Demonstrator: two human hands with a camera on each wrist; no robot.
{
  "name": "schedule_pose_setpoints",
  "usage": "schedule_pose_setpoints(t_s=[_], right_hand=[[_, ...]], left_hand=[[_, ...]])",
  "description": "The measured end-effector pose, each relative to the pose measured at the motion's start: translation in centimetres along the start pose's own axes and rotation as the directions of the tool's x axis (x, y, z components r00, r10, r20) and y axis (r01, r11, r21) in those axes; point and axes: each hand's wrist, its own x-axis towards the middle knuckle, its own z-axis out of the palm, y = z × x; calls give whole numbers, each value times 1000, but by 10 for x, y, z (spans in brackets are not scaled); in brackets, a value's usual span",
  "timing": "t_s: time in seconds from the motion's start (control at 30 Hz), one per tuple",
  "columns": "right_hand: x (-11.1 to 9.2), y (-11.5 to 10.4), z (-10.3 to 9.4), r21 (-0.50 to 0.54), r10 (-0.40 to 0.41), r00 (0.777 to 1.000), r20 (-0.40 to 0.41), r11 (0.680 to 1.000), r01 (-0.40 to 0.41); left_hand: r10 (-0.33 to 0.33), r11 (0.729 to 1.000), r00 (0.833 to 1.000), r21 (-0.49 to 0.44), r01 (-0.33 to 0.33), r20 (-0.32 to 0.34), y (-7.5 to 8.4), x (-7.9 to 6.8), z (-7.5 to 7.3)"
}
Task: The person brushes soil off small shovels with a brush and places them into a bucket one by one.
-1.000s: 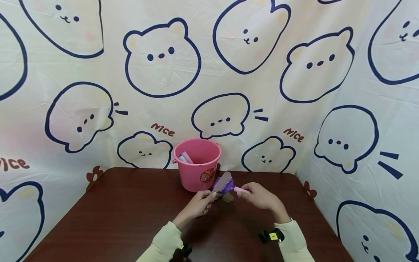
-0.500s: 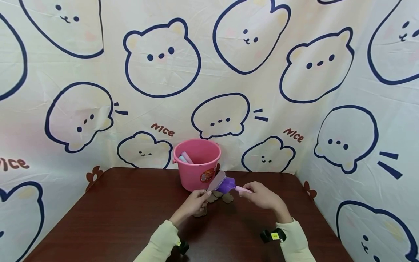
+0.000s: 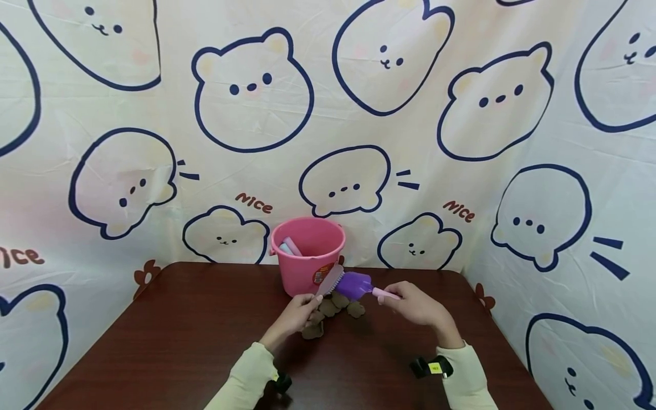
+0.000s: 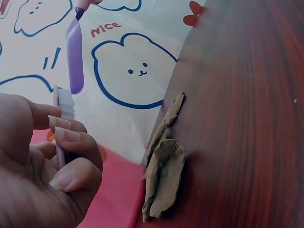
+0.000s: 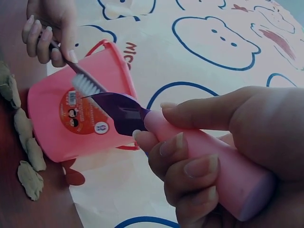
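Note:
In front of the pink bucket (image 3: 296, 279), my left hand (image 3: 288, 319) grips a brush (image 3: 330, 279) with a mauve back and white bristles. In the left wrist view, the fingers curl round the brush's handle. My right hand (image 3: 416, 306) holds a toy shovel (image 3: 355, 285) by its pink handle (image 5: 204, 156), the purple blade pointing left. Bristles and blade edge meet or nearly meet; contact cannot be told. Beneath them on the table lie several flat grey-brown clay-like lumps (image 3: 314, 330), standing apart from both hands in the left wrist view.
Inside the bucket lean a pink stick-like piece (image 3: 292, 246) and a pale blue one (image 3: 284, 249). The dark brown wooden table (image 3: 195, 336) reaches back to a patterned cloth backdrop (image 3: 253, 114), with cloth on both sides too.
My left hand and the brush have shifted left and slightly down, baring more of the lumps. My right hand has drifted a little right with the shovel, showing more of its blade.

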Motion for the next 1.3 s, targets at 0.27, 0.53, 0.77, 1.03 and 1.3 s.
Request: schedule_pose_setpoints(t_s=[0.27, 0.53, 0.77, 1.03, 1.3], right_hand=[[-5, -2, -12, 25, -61, 997, -50, 998, 63], [-4, -5, -19, 64, -57, 983, -174, 996, 69], [9, -6, -14, 63, -40, 973, -228, 996, 56], [42, -21, -21, 28, -71, 970, -231, 996, 80], [83, -30, -26, -22, -103, 961, -255, 995, 101]], left_hand=[[5, 1000, 1000, 31, -4, -16, 1, 1, -6], [16, 998, 1000, 66, -18, 25, 2, 4, -7], [29, 994, 996, 105, -38, 87, 6, 1, -7], [34, 992, 991, 113, -48, 127, 15, -3, -7], [28, 988, 968, 142, -65, 248, 14, -15, -6]])
